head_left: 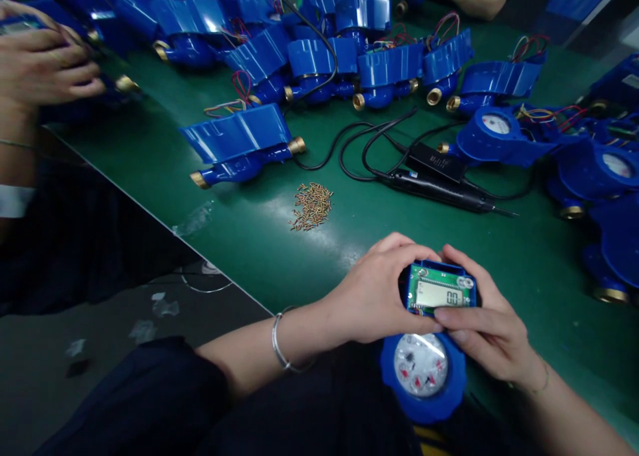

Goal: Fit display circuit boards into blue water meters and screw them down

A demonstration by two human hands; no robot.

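Note:
Close to me at the table's front edge is a blue water meter (423,366) with a round white dial that carries small red pointers. Its upper housing holds a green circuit board (441,276) with a lit LCD reading zeros. My left hand (377,289) wraps round the left side of that housing, thumb along its lower edge. On the opposite side my right hand (492,316) grips the housing, its fingertips pressed at the board's lower edge. The two hands almost meet there. What lies under the fingertips is hidden.
A heap of small brass screws (313,206) lies on the green table (364,226). Behind it rest a black electric screwdriver (439,191) and its cable. One blue meter (239,143) stands left; several more crowd the back and right. A co-worker's hand (47,63) is at left.

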